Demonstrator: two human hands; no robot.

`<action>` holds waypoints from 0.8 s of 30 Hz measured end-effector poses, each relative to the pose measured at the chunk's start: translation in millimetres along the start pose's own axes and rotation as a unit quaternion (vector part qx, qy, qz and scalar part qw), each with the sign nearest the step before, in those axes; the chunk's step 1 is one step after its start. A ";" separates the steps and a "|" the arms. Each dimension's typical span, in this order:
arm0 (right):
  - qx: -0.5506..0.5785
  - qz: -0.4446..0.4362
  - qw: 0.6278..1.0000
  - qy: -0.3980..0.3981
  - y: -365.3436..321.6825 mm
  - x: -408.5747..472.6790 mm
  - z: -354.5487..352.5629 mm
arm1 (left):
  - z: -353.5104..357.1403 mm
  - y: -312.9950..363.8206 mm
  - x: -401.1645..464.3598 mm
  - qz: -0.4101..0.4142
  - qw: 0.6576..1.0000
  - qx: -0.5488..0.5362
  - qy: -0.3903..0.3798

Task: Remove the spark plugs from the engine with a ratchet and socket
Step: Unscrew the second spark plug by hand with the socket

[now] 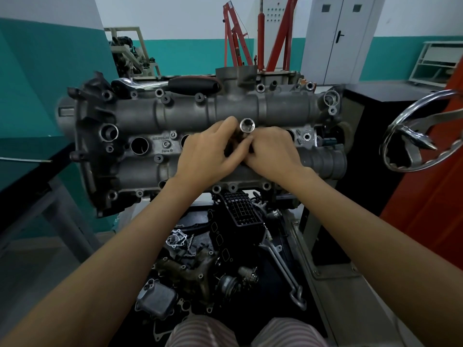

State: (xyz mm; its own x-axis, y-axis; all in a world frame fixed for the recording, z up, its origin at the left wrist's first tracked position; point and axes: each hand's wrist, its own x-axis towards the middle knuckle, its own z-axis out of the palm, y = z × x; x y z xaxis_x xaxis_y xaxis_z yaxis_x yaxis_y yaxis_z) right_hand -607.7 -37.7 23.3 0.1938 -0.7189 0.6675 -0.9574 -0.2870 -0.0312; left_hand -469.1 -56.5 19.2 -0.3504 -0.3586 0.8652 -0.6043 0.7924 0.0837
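Hands meet over the cylinder head (190,113): your left hand (208,151) and right hand (271,149) both pinch the spark plug socket (246,126), upright above a central plug well. Keep it vertical; the ratchet (160,85) lies behind.

- The engine (200,136) is standing at centre, its top facing the camera.
- The ratchet (165,85) is lying along the engine's far edge, toward the left corner.
- The socket (246,126) is standing mid-engine, open end up; the left hand (208,151) is sitting just left of it, the right hand (271,149) just right, both touching it.
- An open plug well (139,146) is lying left of the hands.
- Loose parts (200,266) are lying below the engine's near edge.
- A handwheel (421,131) is standing beyond the right edge.
- A hoist (250,38) is standing behind.
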 end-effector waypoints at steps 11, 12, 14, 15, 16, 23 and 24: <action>-0.005 0.010 1.000 0.011 0.7 2.5 1.2 | 0.6 -1.3 1.9 -0.041 0.999 0.010 -0.012; -0.002 0.010 1.000 0.010 0.7 2.0 1.2 | 0.4 -1.7 1.8 -0.045 0.999 0.002 -0.013; 0.012 0.003 1.000 0.011 0.5 0.2 0.1 | 0.0 -0.9 1.3 -0.043 0.999 0.003 -0.017; 0.019 -0.002 1.000 0.011 0.5 -0.4 -1.0 | -0.1 -0.2 1.0 -0.040 0.999 0.006 -0.017; 0.021 -0.007 1.000 0.010 0.4 -0.6 -1.8 | -0.4 0.3 1.0 -0.037 0.999 0.007 -0.017; 0.035 -0.004 0.999 0.015 2.8 2.7 2.5 | 1.7 1.7 3.2 -0.008 1.000 0.016 -0.022; 0.039 -0.004 0.999 0.020 3.6 2.8 2.5 | 1.9 2.0 4.0 -0.003 1.000 0.018 -0.024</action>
State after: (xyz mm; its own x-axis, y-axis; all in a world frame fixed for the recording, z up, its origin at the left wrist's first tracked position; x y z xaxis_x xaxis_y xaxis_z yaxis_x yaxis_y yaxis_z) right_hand -610.0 -42.3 23.2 0.1907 -0.6910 0.6973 -0.9361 -0.3419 -0.0828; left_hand -473.0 -57.3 21.9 -0.3803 -0.3870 0.8400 -0.6319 0.7719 0.0696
